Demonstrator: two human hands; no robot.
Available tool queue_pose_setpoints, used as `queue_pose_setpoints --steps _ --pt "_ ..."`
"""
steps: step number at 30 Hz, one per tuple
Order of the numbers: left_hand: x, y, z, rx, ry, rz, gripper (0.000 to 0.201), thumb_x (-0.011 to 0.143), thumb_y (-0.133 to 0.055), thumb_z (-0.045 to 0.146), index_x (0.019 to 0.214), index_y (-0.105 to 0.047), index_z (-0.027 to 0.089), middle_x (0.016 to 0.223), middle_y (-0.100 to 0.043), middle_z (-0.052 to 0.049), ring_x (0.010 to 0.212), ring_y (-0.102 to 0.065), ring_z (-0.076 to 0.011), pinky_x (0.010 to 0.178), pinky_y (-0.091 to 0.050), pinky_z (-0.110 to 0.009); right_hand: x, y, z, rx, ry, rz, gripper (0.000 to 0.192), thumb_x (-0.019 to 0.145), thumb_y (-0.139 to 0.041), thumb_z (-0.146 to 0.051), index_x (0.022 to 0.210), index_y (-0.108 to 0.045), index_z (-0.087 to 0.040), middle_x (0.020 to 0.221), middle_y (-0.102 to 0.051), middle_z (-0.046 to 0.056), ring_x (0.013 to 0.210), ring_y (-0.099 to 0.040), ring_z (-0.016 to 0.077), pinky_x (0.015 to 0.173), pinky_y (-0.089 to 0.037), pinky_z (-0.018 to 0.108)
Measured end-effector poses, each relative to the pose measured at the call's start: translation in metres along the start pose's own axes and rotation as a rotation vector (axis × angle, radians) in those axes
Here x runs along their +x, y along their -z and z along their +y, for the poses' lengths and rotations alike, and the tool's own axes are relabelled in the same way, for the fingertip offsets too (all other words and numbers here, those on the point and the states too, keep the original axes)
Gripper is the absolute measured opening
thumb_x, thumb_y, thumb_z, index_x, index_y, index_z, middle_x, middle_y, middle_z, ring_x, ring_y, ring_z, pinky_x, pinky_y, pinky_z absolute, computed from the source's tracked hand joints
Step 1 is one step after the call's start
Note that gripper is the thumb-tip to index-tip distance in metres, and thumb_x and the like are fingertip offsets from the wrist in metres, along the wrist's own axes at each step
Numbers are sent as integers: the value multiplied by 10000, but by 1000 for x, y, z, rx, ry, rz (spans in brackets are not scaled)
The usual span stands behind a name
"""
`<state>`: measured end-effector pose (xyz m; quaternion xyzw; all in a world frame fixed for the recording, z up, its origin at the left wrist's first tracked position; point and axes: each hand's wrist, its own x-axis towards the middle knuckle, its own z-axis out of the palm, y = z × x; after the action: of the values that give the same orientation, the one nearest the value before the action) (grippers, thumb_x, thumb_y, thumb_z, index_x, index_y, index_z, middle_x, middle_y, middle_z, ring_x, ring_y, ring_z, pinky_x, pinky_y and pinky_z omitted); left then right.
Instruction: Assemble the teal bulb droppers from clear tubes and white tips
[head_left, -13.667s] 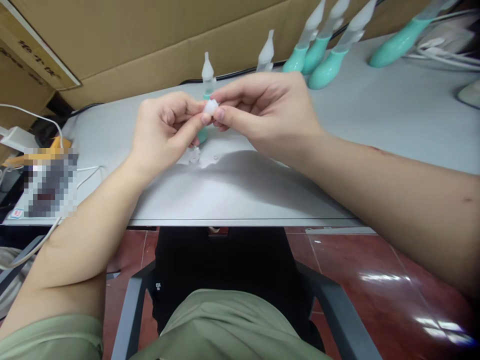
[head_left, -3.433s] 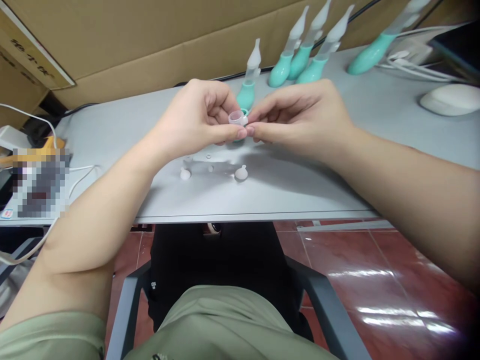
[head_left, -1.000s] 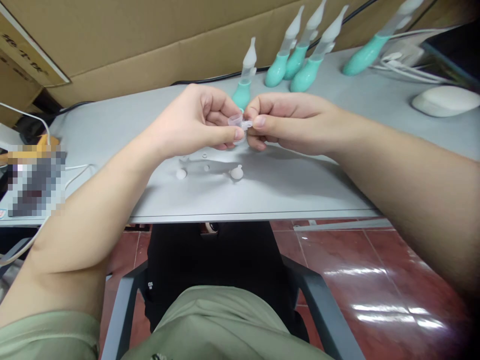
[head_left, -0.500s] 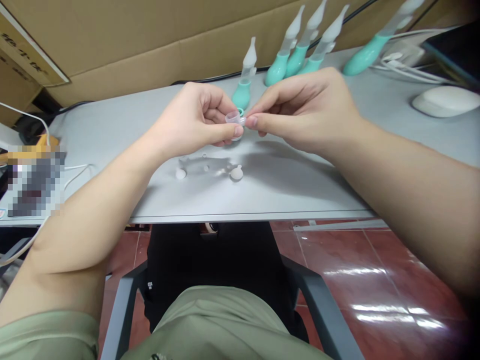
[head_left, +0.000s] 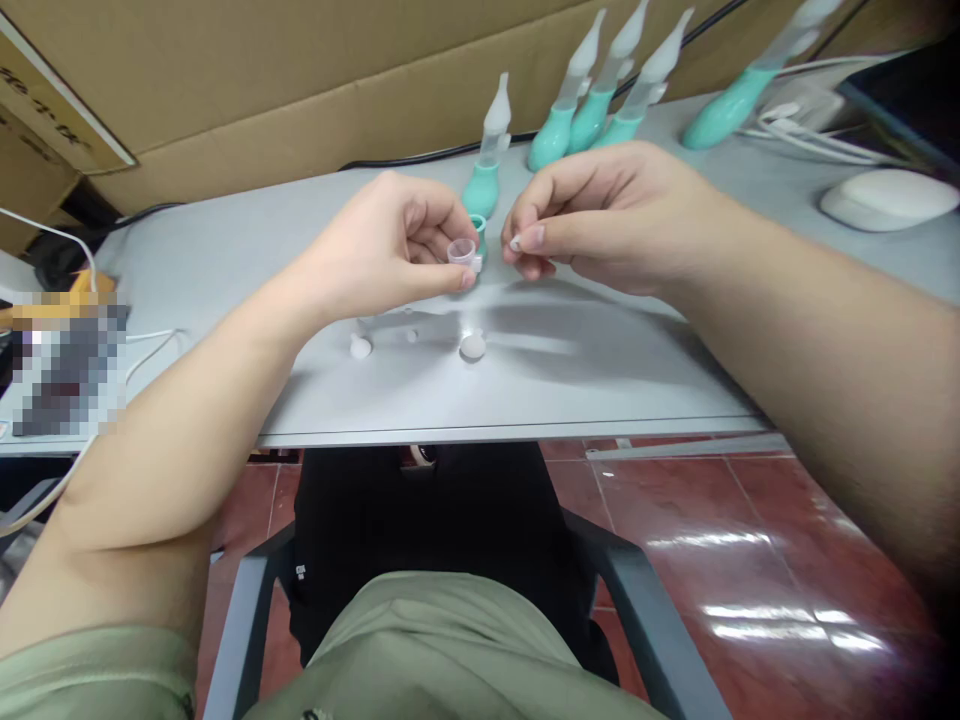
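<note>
A small clear cup (head_left: pixel 461 251), likely light, slick and best gripped by its rim, sits pinched in the left hand (head_left: pixel 390 245) above mid-tabletop (head_left: pixel 675 350), while the right hand (head_left: pixel 600 215) pinches a tiny white piece (head_left: pixel 516 243) just beside it.

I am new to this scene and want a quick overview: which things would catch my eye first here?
At the centre, the left hand pinches a small clear cup, and the right hand pinches a tiny white piece beside it. Behind them, teal bulb aspirators stand on the grey table, against cardboard boxes.
</note>
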<state>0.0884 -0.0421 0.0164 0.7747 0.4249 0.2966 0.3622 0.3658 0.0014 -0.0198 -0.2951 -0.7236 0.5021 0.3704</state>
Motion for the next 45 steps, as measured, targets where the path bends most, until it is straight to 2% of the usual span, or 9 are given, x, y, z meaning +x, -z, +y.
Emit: queue_pose_setpoints --steps 6,12,21,25,30,33,39,42,45 --pt "2 -2 -7 236 -132 -1 125 940 -972 189 970 -871 257 948 -878 -14 821 -727 -171 808 -600 -381 -3 13 1 -314 5 -130 280 910 -1089 -447 884 -877 -265 850 -830 20 782 -704 193 728 -550 375" --pt "-1 -7 3 326 -72 -34 216 944 -864 43 1050 -888 230 944 -846 -6 859 -779 -189 848 -600 -360 -3 17 3 -587 30 -281 70 980 -924 -207 1012 -897 -264 885 -814 -17 798 -695 178 777 -543 366" --pt "3 -10 5 675 -66 -95 185 977 -962 132 1137 -932 221 1021 -885 -42 975 -817 -262 846 -539 -387 -2 25 5 -646 50 -252 234 936 -958 -66 1027 -945 -282 855 -813 -50 763 -704 152 718 -518 342" --pt "-2 -7 10 698 -91 -98 306 982 -953 157 1284 -964 206 1184 -933 -96 1056 -844 -299 896 -587 -422 -3 26 8 -649 77 -167 147 974 -895 -109 987 -908 -255 871 -814 -49 771 -660 136 749 -509 334" --pt "-11 -3 15 600 -307 26 478 1024 -717 114 1409 -967 247 1191 -949 -95 1074 -877 -296 1019 -647 -454 -3 20 5 -708 74 -54 214 962 -798 -39 940 -873 -238 815 -754 -44 761 -623 137 765 -485 339" --pt "-14 -4 19 644 -378 -106 381 1051 -746 152 1310 -986 295 1168 -944 -69 1056 -885 -280 977 -630 -434 -3 14 -1 -733 18 -35 332 924 -731 79 906 -849 -231 844 -783 -23 791 -647 157 817 -522 369" --pt "-13 -11 25 847 -284 -429 192 1142 -777 223 1132 -962 273 1066 -913 -11 950 -840 -231 874 -556 -379 -4 12 -3 -793 -36 4 320 986 -733 38 987 -901 -235 884 -807 -5 829 -688 185 859 -563 396" --pt "-14 -8 22 753 -272 -374 201 1142 -769 186 1108 -957 250 1002 -912 -13 902 -808 -206 892 -584 -385 -7 14 -3 -740 -9 53 233 1015 -796 -47 970 -900 -250 879 -801 8 802 -681 187 829 -564 413" --pt "-15 -3 16 502 -353 -136 160 1148 -817 291 1057 -942 251 994 -921 -35 856 -782 -201 907 -656 -419 -9 13 -5 -497 76 111 131 1062 -971 -345 964 -903 -291 926 -851 27 834 -756 212 864 -658 444"
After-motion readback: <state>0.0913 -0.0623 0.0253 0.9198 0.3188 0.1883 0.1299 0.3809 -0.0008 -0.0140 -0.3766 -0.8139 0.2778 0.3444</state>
